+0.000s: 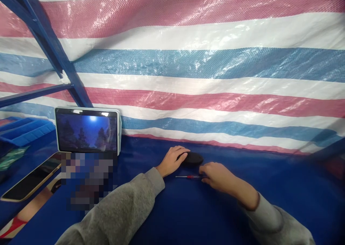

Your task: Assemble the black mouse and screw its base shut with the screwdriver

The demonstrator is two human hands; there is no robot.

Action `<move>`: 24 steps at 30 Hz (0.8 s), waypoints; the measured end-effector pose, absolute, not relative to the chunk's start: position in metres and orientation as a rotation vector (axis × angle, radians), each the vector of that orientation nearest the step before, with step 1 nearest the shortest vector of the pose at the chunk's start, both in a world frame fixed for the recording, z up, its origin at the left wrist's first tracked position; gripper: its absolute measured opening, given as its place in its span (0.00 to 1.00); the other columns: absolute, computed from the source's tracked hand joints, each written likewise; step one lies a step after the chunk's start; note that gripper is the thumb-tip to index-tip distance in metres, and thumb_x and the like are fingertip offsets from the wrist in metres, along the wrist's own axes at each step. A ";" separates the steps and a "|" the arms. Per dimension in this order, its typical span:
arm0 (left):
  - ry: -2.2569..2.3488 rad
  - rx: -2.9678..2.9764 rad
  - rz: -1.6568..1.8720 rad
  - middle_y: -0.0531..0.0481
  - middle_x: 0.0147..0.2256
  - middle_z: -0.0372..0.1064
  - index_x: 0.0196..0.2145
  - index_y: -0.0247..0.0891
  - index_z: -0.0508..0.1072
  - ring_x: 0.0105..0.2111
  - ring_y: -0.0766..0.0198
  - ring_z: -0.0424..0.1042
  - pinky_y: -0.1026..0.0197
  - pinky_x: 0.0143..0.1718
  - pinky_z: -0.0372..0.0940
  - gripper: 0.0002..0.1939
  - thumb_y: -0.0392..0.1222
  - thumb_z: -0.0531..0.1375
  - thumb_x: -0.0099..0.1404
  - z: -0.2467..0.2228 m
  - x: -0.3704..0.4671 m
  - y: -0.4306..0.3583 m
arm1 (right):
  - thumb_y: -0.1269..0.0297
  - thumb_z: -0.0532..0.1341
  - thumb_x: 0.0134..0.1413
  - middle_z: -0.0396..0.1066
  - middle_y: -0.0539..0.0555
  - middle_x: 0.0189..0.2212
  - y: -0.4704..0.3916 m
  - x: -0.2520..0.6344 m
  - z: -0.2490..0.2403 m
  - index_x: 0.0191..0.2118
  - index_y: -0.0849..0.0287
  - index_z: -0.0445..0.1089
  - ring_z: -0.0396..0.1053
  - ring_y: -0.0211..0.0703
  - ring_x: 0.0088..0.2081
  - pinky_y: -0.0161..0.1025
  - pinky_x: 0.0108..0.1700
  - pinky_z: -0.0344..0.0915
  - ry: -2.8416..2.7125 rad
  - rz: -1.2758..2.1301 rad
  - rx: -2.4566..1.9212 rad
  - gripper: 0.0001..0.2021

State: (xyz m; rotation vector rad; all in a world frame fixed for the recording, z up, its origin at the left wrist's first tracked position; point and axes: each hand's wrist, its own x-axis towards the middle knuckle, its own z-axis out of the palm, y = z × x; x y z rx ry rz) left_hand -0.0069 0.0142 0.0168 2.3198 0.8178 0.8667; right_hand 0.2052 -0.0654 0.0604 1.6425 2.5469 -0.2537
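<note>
On the blue table lies a flat black oval object, its kind unclear. My left hand rests on its left end, fingers over the top and thumb along the near side. Just in front of it is a thin screwdriver with a metal shaft pointing left and a red and clear handle. My right hand has its curled fingers and thumb at the right end of that handle. The fingertips partly hide the handle's end.
A tablet in a pale case stands at the back left, its screen lit. Left of it are a phone and blue bins. A blue metal frame and a striped plastic sheet bound the back.
</note>
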 end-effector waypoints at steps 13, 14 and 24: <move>0.944 2.068 1.083 0.50 0.39 0.74 0.44 0.41 0.75 0.41 0.60 0.71 0.56 0.48 0.62 0.25 0.50 0.41 0.75 0.019 -0.008 0.013 | 0.63 0.58 0.59 0.72 0.54 0.36 -0.059 0.195 0.129 0.36 0.55 0.74 0.71 0.43 0.35 0.39 0.38 0.65 2.843 -0.238 1.726 0.07; 0.946 2.049 1.107 0.50 0.39 0.74 0.44 0.41 0.75 0.41 0.60 0.71 0.56 0.48 0.62 0.25 0.51 0.41 0.75 0.019 -0.009 0.013 | 0.63 0.58 0.59 0.72 0.53 0.34 -0.057 0.196 0.135 0.35 0.54 0.74 0.71 0.43 0.34 0.39 0.37 0.64 2.865 -0.251 1.752 0.07; 0.848 2.090 1.213 0.51 0.40 0.74 0.51 0.42 0.71 0.43 0.59 0.71 0.55 0.51 0.61 0.15 0.39 0.55 0.68 0.019 -0.013 0.011 | 0.60 0.57 0.59 0.73 0.52 0.29 -0.057 0.221 0.143 0.35 0.55 0.75 0.69 0.43 0.30 0.39 0.34 0.63 2.843 -0.151 2.012 0.10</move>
